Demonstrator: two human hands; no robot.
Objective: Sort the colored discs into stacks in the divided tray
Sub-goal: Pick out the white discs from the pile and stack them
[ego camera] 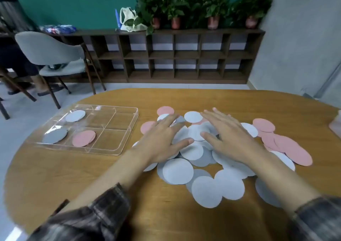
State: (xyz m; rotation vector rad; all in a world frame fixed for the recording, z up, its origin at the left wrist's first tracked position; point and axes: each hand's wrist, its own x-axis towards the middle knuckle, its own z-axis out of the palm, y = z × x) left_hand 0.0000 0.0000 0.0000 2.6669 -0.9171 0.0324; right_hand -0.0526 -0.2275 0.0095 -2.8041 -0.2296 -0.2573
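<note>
Place: looks like an office or meeting room
Signs: brown cubby shelf along green wall; potted plants on top; gray chair; round wooden counter

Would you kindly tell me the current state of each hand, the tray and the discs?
Left hand: open, flat on the loose discs, holding nothing.
Right hand: open, flat on the same pile.
Tray: three compartments hold discs, the rest are bare.
Pink discs in tray: a short stack.
Loose discs: unsorted, overlapping on the table.

Pink, grey discs heaped beside clear tray.
</note>
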